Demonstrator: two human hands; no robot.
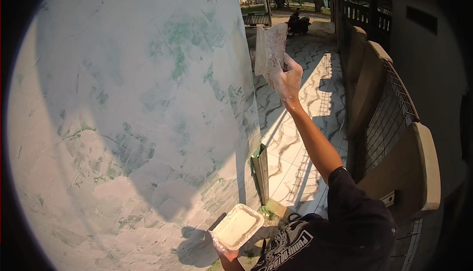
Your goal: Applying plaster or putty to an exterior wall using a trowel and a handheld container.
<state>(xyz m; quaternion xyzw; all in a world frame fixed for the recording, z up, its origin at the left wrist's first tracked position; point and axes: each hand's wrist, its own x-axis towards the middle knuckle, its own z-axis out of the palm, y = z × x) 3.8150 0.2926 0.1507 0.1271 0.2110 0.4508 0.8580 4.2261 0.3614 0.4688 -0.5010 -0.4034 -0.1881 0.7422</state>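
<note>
My right hand [288, 79] is raised at the wall's right corner. It grips a flat, putty-smeared scraper [271, 49] held upright, and white smears cover the fingers and wrist. Low down, my left hand [222, 249] supports a shallow rectangular tray [250, 237] by its left side. White putty [237, 225] fills the tray's inside. The wall [138, 98] on the left carries uneven coats of whitish putty, with green showing through in patches. The scraper's blade is close to the wall's edge; whether it touches I cannot tell.
Right of the wall runs a tiled floor [308, 138] with sunlit and shaded parts. A curved fence with wire mesh [389, 108] borders it on the right. A short upright post [261, 172] stands at the wall's lower corner. Farther back is a parked motorbike [298, 23].
</note>
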